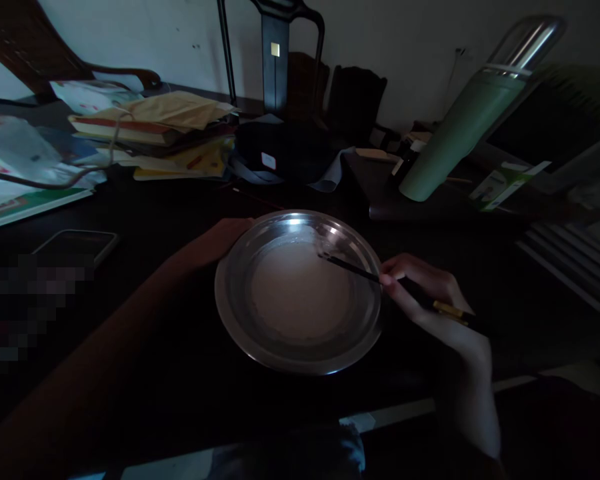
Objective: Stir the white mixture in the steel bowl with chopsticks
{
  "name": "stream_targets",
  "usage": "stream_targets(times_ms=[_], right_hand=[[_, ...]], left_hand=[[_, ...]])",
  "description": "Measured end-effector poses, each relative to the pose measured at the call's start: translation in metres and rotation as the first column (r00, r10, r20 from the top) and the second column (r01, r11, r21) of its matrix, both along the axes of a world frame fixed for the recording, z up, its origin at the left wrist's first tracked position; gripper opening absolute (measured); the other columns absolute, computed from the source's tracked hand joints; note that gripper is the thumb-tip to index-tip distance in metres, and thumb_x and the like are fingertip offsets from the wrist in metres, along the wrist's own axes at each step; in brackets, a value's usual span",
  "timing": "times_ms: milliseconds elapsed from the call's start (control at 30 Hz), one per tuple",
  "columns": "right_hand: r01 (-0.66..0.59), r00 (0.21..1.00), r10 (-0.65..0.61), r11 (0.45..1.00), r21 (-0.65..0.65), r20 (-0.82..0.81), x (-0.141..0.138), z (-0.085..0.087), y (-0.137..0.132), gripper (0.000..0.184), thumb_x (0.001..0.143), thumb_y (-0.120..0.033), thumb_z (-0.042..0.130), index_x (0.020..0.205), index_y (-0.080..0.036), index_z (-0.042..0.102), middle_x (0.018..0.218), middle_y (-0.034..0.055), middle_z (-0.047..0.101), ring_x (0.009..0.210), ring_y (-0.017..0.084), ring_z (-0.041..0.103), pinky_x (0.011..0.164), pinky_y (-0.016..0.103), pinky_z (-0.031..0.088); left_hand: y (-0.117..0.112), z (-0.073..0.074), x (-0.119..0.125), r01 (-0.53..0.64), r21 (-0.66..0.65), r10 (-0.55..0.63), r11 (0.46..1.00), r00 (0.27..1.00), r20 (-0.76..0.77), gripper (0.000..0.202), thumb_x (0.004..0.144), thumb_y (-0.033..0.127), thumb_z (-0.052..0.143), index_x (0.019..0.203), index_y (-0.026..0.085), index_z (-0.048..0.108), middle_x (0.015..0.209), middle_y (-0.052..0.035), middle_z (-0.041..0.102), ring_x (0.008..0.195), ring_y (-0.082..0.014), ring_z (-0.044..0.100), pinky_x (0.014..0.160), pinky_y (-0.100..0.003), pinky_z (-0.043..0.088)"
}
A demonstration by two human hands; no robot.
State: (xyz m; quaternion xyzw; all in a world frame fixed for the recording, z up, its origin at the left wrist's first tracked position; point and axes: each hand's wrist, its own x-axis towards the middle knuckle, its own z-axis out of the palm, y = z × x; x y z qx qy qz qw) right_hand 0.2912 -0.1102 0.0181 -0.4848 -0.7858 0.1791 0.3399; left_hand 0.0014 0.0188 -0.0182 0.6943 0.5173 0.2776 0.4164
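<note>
A shiny metal bowl (223, 300) stands on the dark table, with a smooth, pale layer of batter or paste (300, 293) covering its bottom. My left hand (225, 235) holds the bowl by its far left side, its fingertips hidden behind the rim. At the right rim, my right hand (425, 287) is closed around dark chopsticks (353, 268) with gold-coloured ends; whether there are one or two is hard to see. Their tips reach into the bowl, near the upper right edge of the pale layer.
A green thermos (463, 137) with a steel cap stands on a raised dark surface at the right. Behind the bowl lies a dark bag (290, 150). Stacked books and papers (175, 127) occupy the back left, and a phone (77, 247) lies nearer on the left.
</note>
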Motion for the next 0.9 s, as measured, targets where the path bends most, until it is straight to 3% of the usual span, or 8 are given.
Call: stream_targets(times_ms=[67, 267, 333, 433, 500, 633, 800, 900], right_hand=[[-0.041, 0.999, 0.041, 0.999, -0.010, -0.010, -0.004, -0.002, 0.002, 0.016, 0.088, -0.020, 0.051, 0.072, -0.019, 0.050, 0.082, 0.0011, 0.056, 0.074, 0.010, 0.056, 0.065, 0.022, 0.044], [-0.356, 0.934, 0.356, 0.933, -0.051, -0.003, -0.001, 0.001, -0.002, 0.012, 0.085, -0.016, 0.053, 0.074, -0.019, 0.050, 0.080, 0.0010, 0.058, 0.072, 0.010, 0.058, 0.063, 0.021, 0.045], [-0.302, 0.953, 0.301, 0.952, -0.045, -0.034, 0.008, 0.005, -0.005, 0.016, 0.086, -0.015, 0.051, 0.071, -0.019, 0.049, 0.074, -0.0008, 0.057, 0.065, 0.008, 0.056, 0.058, 0.020, 0.044], [-0.058, 0.997, 0.056, 0.998, -0.038, -0.057, 0.014, 0.006, -0.002, 0.017, 0.087, -0.018, 0.051, 0.071, -0.020, 0.051, 0.071, -0.0024, 0.056, 0.062, 0.007, 0.054, 0.057, 0.019, 0.042], [0.006, 0.999, -0.008, 0.999, -0.044, -0.049, 0.010, 0.003, 0.002, 0.015, 0.087, -0.020, 0.052, 0.071, -0.020, 0.052, 0.074, -0.0017, 0.057, 0.066, 0.009, 0.055, 0.061, 0.021, 0.043], [-0.155, 0.988, 0.152, 0.981, -0.119, -0.031, -0.002, -0.002, 0.007, 0.011, 0.086, -0.023, 0.054, 0.075, -0.020, 0.053, 0.085, 0.0010, 0.058, 0.078, 0.012, 0.058, 0.069, 0.024, 0.045], [-0.056, 0.998, 0.056, 0.991, -0.123, 0.000, 0.011, 0.007, 0.001, 0.015, 0.087, -0.022, 0.052, 0.072, -0.020, 0.051, 0.081, 0.0006, 0.057, 0.072, 0.011, 0.056, 0.064, 0.024, 0.044], [-0.205, 0.979, 0.204, 0.969, -0.139, -0.028, 0.016, 0.010, -0.002, 0.015, 0.087, -0.019, 0.051, 0.072, -0.020, 0.049, 0.079, 0.0003, 0.058, 0.070, 0.010, 0.056, 0.061, 0.023, 0.045]], left_hand=[[-0.002, 0.002, 0.001, -0.018, -0.065, 0.020, 0.998, 0.999, 0.025, 0.042, 0.078, 0.049, 0.038, 0.077, 0.014, 0.061, 0.074, 0.0012, 0.061, 0.070, -0.0082, 0.051, 0.062, -0.017, 0.040], [-0.005, 0.004, 0.002, -0.043, -0.130, 0.048, 0.991, 0.998, 0.038, 0.041, 0.076, 0.049, 0.040, 0.078, 0.014, 0.060, 0.075, 0.0014, 0.061, 0.071, -0.0085, 0.051, 0.065, -0.017, 0.039], [-0.003, 0.002, 0.002, -0.044, -0.112, 0.047, 0.993, 0.999, 0.024, 0.042, 0.075, 0.051, 0.040, 0.077, 0.013, 0.060, 0.074, 0.0013, 0.060, 0.072, -0.0088, 0.051, 0.065, -0.018, 0.039], [-0.001, 0.000, 0.001, -0.036, -0.074, 0.038, 0.997, 0.999, 0.020, 0.043, 0.075, 0.052, 0.040, 0.075, 0.014, 0.059, 0.073, 0.0012, 0.059, 0.072, -0.0089, 0.050, 0.064, -0.018, 0.039], [0.000, -0.001, 0.000, -0.028, -0.078, 0.032, 0.997, 0.999, 0.040, 0.041, 0.074, 0.051, 0.040, 0.075, 0.014, 0.059, 0.073, 0.0011, 0.060, 0.071, -0.0088, 0.050, 0.062, -0.017, 0.039], [0.000, 0.000, 0.001, 0.005, -0.071, 0.000, 0.997, 0.998, 0.060, 0.039, 0.076, 0.048, 0.040, 0.073, 0.014, 0.058, 0.074, 0.0011, 0.061, 0.071, -0.0080, 0.050, 0.064, -0.016, 0.039], [-0.002, 0.004, 0.004, -0.045, -0.102, 0.046, 0.994, 0.999, 0.005, 0.037, 0.080, 0.042, 0.036, 0.077, 0.014, 0.060, 0.076, 0.0012, 0.061, 0.071, -0.0071, 0.051, 0.065, -0.015, 0.039], [-0.002, 0.005, 0.004, -0.029, -0.097, 0.030, 0.995, 1.000, 0.005, 0.036, 0.081, 0.039, 0.035, 0.079, 0.014, 0.060, 0.080, 0.0011, 0.062, 0.075, -0.0073, 0.051, 0.067, -0.015, 0.040]])
